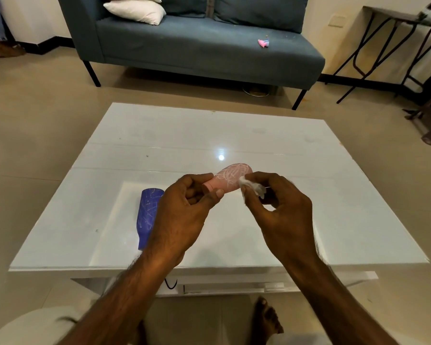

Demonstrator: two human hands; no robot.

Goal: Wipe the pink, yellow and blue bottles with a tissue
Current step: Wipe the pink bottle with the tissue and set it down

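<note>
Left hand [184, 210] pinches neck of pink bottle [230, 176], held above tabletop [309, 195] | right hand [276, 207] fingers closed on tissue [251, 186] touching bottle side | blue bottle [148, 215] lies on tabletop | scribbles, no readable label

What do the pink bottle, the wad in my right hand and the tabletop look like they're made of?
Pink bottle: probably matte plastic, dull surface with pale scribble marks. Wad: soft white tissue or cotton, crumpled and fuzzy-edged. Tabletop: glossy white, maybe glass or lacquer, mirroring a lamp.
</note>
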